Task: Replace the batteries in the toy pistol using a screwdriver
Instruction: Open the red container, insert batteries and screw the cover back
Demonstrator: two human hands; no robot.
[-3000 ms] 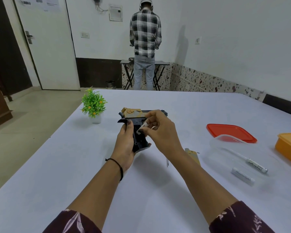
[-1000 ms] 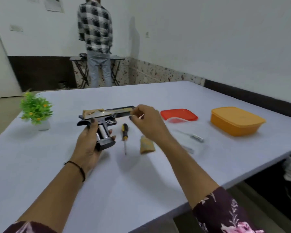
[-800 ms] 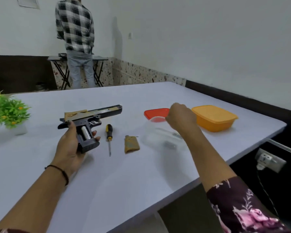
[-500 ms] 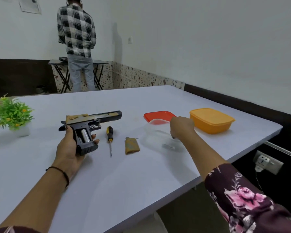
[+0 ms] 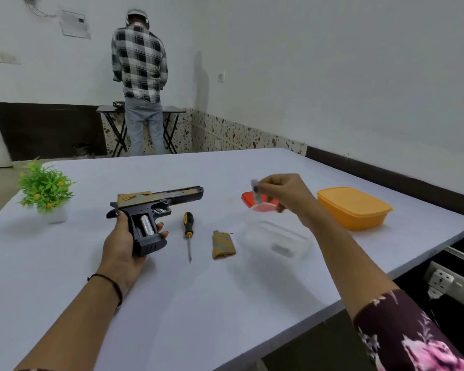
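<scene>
Over the white table point(image 5: 198, 303), the right hand point(image 5: 287, 192) pinched a small battery point(image 5: 256, 193) above a clear tub point(image 5: 302, 241) while the left hand point(image 5: 122, 243) gripped the toy pistol point(image 5: 156, 202) by its open handle.

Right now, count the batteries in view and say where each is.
3: one battery in the pistol's open grip, one pinched by the right hand, one lying in the clear box. Others may hide inside the grip.

Left hand point(image 5: 123, 245) grips the pistol point(image 5: 172, 195); raised right hand point(image 5: 284, 194) pinches a battery point(image 5: 257, 196).
</scene>
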